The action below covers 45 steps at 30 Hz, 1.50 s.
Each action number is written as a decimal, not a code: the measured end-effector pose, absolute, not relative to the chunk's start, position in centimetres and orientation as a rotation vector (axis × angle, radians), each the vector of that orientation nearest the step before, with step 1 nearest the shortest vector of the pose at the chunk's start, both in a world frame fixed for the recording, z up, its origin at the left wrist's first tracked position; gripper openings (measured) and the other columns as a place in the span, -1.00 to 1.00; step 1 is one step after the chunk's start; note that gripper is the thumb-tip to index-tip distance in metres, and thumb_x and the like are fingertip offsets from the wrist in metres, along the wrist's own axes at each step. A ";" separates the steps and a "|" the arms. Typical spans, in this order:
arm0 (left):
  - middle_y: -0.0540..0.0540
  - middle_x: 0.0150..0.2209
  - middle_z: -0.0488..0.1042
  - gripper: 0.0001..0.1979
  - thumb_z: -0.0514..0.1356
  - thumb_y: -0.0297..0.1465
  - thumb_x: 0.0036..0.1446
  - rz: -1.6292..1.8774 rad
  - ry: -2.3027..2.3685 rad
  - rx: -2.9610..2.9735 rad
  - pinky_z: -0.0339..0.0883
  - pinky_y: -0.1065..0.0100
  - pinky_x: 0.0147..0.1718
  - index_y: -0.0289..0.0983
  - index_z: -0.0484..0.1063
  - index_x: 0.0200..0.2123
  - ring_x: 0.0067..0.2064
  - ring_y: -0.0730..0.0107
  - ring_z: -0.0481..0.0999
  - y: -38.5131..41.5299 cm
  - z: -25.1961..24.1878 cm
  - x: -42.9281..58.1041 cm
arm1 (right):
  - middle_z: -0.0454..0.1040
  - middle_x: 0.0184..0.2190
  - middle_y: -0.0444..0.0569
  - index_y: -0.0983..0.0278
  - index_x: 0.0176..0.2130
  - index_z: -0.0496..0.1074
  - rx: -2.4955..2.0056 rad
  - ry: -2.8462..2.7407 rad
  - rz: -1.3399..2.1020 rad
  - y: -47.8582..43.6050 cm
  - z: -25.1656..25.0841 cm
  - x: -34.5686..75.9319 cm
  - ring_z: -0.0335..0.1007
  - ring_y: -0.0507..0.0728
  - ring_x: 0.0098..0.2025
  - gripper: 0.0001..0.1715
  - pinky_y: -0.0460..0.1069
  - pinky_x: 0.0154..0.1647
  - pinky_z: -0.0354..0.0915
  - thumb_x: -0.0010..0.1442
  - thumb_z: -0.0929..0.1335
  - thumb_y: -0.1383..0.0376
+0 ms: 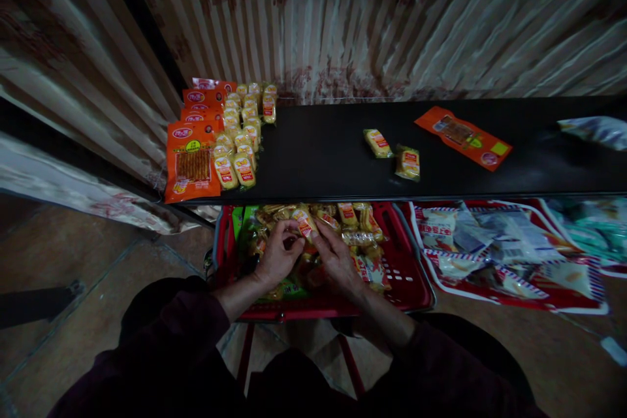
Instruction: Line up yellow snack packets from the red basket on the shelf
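Between my two hands, over the red basket (416, 274), is a small yellow wrapped snack cake (304, 222) with a red and white label. My left hand (280, 251) pinches its left side, thumb and fingers bent. On its right side, the fingers of my right hand (337, 258) are closed against the wrapper. Below and around my hands the basket holds many similar wrapped cakes (347, 214) and some green and red packets. My forearms hide part of the basket's contents.
On the black shelf (313, 150), orange snack bags (191, 157) and rows of wrapped cakes (245, 170) stand at the left. Two loose cakes (408, 163) and an orange packet (463, 137) lie farther right. A second basket (509, 304) holds white packets. Behind hangs a pleated curtain (343, 13).
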<state>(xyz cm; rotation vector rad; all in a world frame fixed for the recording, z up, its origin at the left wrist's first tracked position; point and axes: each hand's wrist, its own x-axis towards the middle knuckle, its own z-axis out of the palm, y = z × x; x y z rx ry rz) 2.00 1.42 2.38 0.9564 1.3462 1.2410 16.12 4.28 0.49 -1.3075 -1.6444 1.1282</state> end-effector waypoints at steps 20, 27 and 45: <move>-0.21 0.07 0.33 -0.60 0.01 -0.49 0.16 1.266 1.575 1.570 0.26 0.13 0.09 -0.24 0.26 0.08 0.12 0.26 0.31 0.8 2.4 1.9 | 0.52 -0.08 0.13 0.25 -0.01 0.41 -1.222 -1.351 1.238 5.0 1.4 15.3 0.47 0.24 -0.04 -0.47 0.14 -0.03 0.42 0.05 0.40 0.09; -0.25 0.12 0.28 -0.58 -0.06 -0.47 0.21 1.285 1.556 1.680 0.18 0.15 0.16 -0.29 0.22 0.14 0.17 0.28 0.26 1.7 3.0 1.3 | 0.54 -0.11 0.10 0.25 -0.06 0.41 -1.208 -1.409 1.159 6.2 2.6 14.6 0.49 0.23 -0.08 -0.53 0.15 -0.01 0.41 0.07 0.38 0.09; -0.21 0.16 0.28 -0.51 -0.02 -0.52 0.09 1.353 1.758 1.542 0.09 0.24 0.23 -0.34 0.26 0.13 0.19 0.32 0.26 11.3 6.4 -0.7 | 0.55 -0.20 0.01 0.24 -0.11 0.40 -1.112 -1.551 1.002 16.8 5.2 9.7 0.49 0.14 -0.16 -0.63 0.07 -0.05 0.38 0.08 0.35 0.16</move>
